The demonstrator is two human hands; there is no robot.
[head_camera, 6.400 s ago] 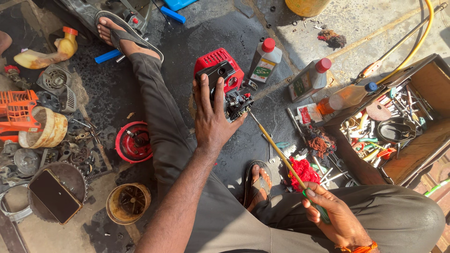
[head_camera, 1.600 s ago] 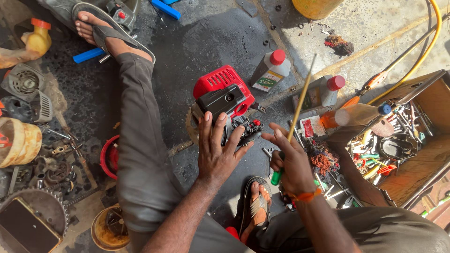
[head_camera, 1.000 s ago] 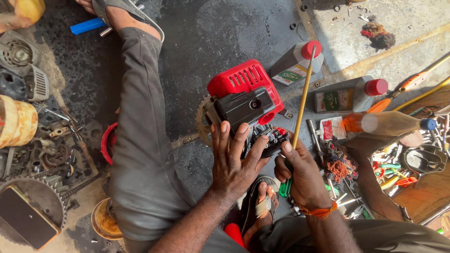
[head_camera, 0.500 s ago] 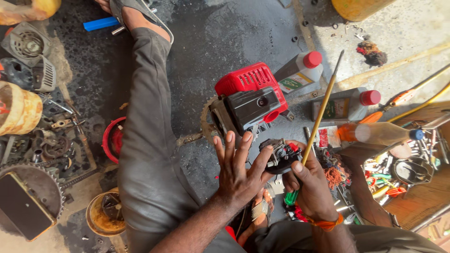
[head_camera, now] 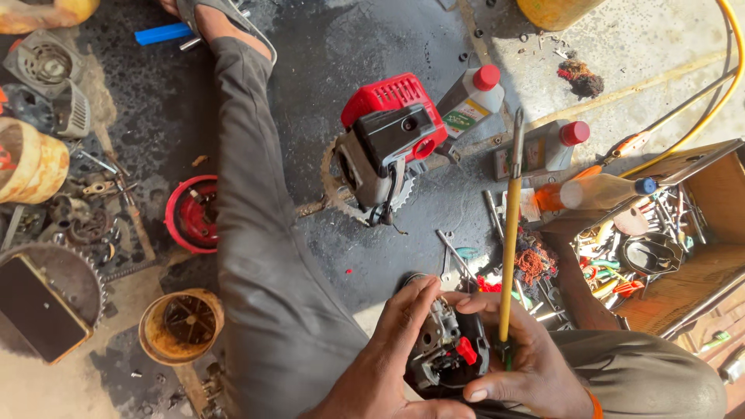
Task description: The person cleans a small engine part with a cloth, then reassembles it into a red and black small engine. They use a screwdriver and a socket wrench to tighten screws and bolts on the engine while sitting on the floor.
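Observation:
Both my hands hold a small black carburetor-like part (head_camera: 444,351) with a red lever, low in the middle of the view. My left hand (head_camera: 392,349) grips its left side. My right hand (head_camera: 528,361) cups its right side and also clamps a long yellow-shafted screwdriver (head_camera: 509,240), which points up and away. A red and black small engine (head_camera: 388,143) sits on the dark floor beyond my hands, apart from them. My grey-trousered leg (head_camera: 256,233) stretches out to the left.
Two grey bottles with red caps (head_camera: 473,97) (head_camera: 543,147) and an orange bottle (head_camera: 597,190) lie right of the engine. A wooden box of tools (head_camera: 683,233) stands at right. A red round cover (head_camera: 192,213), rusty tins (head_camera: 180,326) and engine scraps (head_camera: 54,70) lie left.
The black part has come off the engine and toward me, now held in both hands. The engine lies alone on the floor. The screwdriver stays in my right hand.

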